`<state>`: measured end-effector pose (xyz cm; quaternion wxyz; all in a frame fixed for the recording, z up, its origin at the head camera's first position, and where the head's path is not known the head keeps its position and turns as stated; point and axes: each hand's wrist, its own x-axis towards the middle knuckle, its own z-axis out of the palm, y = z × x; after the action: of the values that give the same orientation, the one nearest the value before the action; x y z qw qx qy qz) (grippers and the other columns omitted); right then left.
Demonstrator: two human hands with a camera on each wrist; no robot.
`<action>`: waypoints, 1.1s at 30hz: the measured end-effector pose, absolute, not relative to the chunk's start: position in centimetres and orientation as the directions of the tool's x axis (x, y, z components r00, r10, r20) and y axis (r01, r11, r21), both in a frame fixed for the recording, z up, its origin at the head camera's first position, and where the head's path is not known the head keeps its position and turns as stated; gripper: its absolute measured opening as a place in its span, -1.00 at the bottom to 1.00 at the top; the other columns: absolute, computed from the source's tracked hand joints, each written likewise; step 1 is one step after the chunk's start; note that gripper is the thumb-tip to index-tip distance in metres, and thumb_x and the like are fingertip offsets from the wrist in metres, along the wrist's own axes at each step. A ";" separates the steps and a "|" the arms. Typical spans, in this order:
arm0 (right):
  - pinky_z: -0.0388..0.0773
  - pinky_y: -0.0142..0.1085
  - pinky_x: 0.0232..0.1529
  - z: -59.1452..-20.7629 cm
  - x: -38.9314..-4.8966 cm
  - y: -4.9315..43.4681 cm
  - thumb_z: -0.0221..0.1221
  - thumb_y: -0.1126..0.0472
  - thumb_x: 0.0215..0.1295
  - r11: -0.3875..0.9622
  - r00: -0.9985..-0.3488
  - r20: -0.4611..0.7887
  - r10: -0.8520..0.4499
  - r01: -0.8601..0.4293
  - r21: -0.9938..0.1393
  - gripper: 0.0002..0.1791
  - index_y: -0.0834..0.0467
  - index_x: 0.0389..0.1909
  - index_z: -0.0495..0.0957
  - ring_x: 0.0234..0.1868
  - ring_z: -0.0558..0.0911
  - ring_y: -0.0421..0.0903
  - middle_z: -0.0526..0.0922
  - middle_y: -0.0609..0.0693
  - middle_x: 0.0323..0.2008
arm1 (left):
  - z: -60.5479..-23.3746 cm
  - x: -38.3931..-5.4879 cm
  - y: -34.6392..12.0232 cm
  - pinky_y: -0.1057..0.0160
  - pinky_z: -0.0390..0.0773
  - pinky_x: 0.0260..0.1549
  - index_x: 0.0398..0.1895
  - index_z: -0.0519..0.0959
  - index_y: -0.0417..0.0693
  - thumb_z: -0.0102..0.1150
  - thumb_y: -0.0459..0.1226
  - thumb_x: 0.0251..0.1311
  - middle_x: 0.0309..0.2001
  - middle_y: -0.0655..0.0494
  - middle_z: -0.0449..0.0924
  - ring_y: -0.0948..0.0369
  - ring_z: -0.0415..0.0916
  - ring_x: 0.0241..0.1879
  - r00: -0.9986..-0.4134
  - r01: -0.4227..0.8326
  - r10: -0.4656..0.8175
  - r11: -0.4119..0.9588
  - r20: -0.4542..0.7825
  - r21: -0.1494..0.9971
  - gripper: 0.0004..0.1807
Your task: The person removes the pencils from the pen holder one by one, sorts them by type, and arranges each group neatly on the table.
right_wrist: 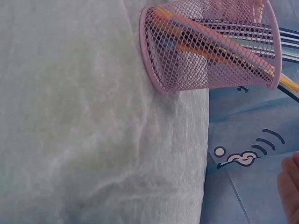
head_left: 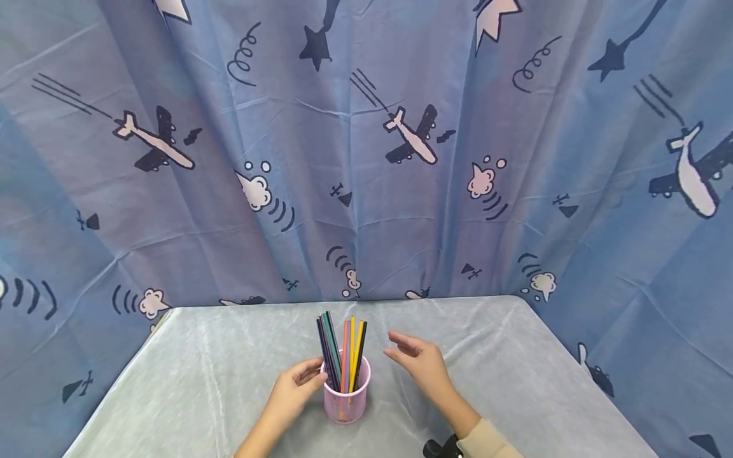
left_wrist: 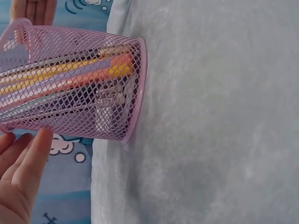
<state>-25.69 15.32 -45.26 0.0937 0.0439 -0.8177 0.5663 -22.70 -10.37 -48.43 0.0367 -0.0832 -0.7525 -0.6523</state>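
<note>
A pink mesh pen cup (head_left: 345, 407) stands upright on the cloth-covered table, holding several pencils (head_left: 352, 356) in dark, green, orange, purple and yellow. My left hand (head_left: 294, 388) is at the cup's left side, its fingertips right at the rim and thumb toward the front. In the left wrist view, fingers (left_wrist: 35, 156) lie straight along the mesh wall. To the right of the cup, my right hand (head_left: 420, 366) hovers apart from it with fingers loosely bent and nothing between them. Only part of that hand shows at the edge of the right wrist view.
Pale grey cloth covers the table (head_left: 172, 375). Behind it hangs a blue curtain (head_left: 355, 159) printed with planes and clouds, meeting the far edge. A small black object (head_left: 442, 448) sits by the right sleeve (head_left: 487, 440) at the bottom.
</note>
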 end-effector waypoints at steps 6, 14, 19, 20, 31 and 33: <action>0.66 -0.22 0.11 -45.2 -25.5 14.7 0.40 0.21 0.17 0.329 -0.977 0.210 0.027 -0.190 -0.925 -0.62 0.24 0.01 0.69 0.11 0.68 0.12 0.73 0.14 0.03 | -48.6 -22.6 -10.1 0.30 0.73 -0.13 0.14 0.48 -0.54 0.25 -0.35 0.27 0.11 -0.45 0.57 -0.19 0.61 0.09 -0.984 0.164 0.087 0.099 0.156 0.981 -0.53; 0.69 -0.28 0.04 -44.9 -25.6 13.7 0.40 0.23 0.17 0.221 -0.983 0.182 0.019 -0.173 -0.960 -0.61 0.30 0.01 0.67 0.04 0.72 0.08 0.73 0.19 0.01 | -48.9 -22.8 -10.0 0.36 0.71 -0.13 0.17 0.48 -0.50 0.22 -0.31 0.30 0.11 -0.44 0.58 -0.19 0.60 0.09 -0.984 0.168 0.084 0.102 0.160 0.980 -0.52; 0.68 -0.34 0.03 -45.1 -25.9 13.1 0.41 0.20 0.15 0.222 -0.986 0.166 0.027 -0.156 -0.963 -0.62 0.26 -0.01 0.69 -0.01 0.73 -0.05 0.76 0.15 -0.03 | -48.8 -22.7 -10.0 0.38 0.70 -0.13 0.17 0.47 -0.51 0.22 -0.32 0.30 0.10 -0.45 0.58 -0.19 0.61 0.07 -0.983 0.174 0.077 0.083 0.167 0.981 -0.52; 0.68 -0.35 0.02 -45.1 -25.9 12.9 0.41 0.20 0.15 0.225 -0.986 0.167 0.028 -0.156 -0.962 -0.62 0.26 -0.02 0.69 -0.02 0.73 -0.07 0.76 0.15 -0.04 | -48.8 -22.7 -10.0 0.38 0.70 -0.12 0.17 0.47 -0.52 0.22 -0.32 0.30 0.10 -0.45 0.58 -0.19 0.61 0.07 -0.983 0.173 0.075 0.080 0.167 0.982 -0.52; 0.69 -0.36 -0.04 -45.0 -26.7 11.5 0.42 0.21 0.14 0.216 -0.984 0.169 0.049 -0.155 -0.964 -0.62 0.34 -0.07 0.69 -0.09 0.74 -0.06 0.77 0.21 -0.11 | -49.0 -22.6 -9.9 0.42 0.69 -0.12 0.17 0.47 -0.53 0.22 -0.33 0.30 0.11 -0.44 0.58 -0.08 0.64 0.06 -0.986 0.162 0.055 0.065 0.159 0.985 -0.52; 0.70 -0.37 -0.06 -44.9 -26.7 11.3 0.42 0.23 0.14 0.192 -0.986 0.158 0.057 -0.145 -0.971 -0.63 0.35 -0.08 0.69 -0.11 0.75 -0.05 0.77 0.23 -0.12 | -49.1 -22.6 -9.9 0.43 0.69 -0.13 0.17 0.47 -0.53 0.22 -0.33 0.31 0.11 -0.44 0.58 -0.03 0.66 0.04 -0.986 0.163 0.053 0.065 0.160 0.984 -0.52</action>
<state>-26.72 11.32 -44.91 0.0794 0.0286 -0.7680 0.6349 -22.59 -9.90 -49.06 0.0405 -0.0743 -0.7285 -0.6798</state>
